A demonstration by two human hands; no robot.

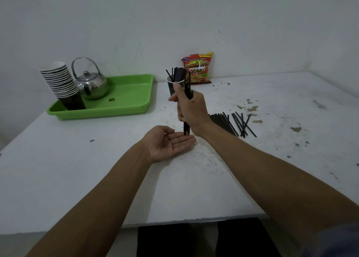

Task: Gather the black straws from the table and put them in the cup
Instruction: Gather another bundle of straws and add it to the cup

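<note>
My right hand [191, 112] grips a small bundle of black straws [187, 88] held upright in front of the cup. The bundle's lower ends rest on the fingers of my left hand [171, 143], which lies palm up and flat on the table beneath it. Behind the bundle stands a dark paper cup [172, 89] with several black straws [177, 73] sticking out of it. More black straws [233, 123] lie loose in a fan on the table to the right of my right wrist.
A green tray [128, 97] at the back left holds a tilted stack of paper cups [62, 84] and a metal kettle [91, 84]. A red snack bag [198, 67] leans on the wall behind the cup. The white table [272, 169] is stained.
</note>
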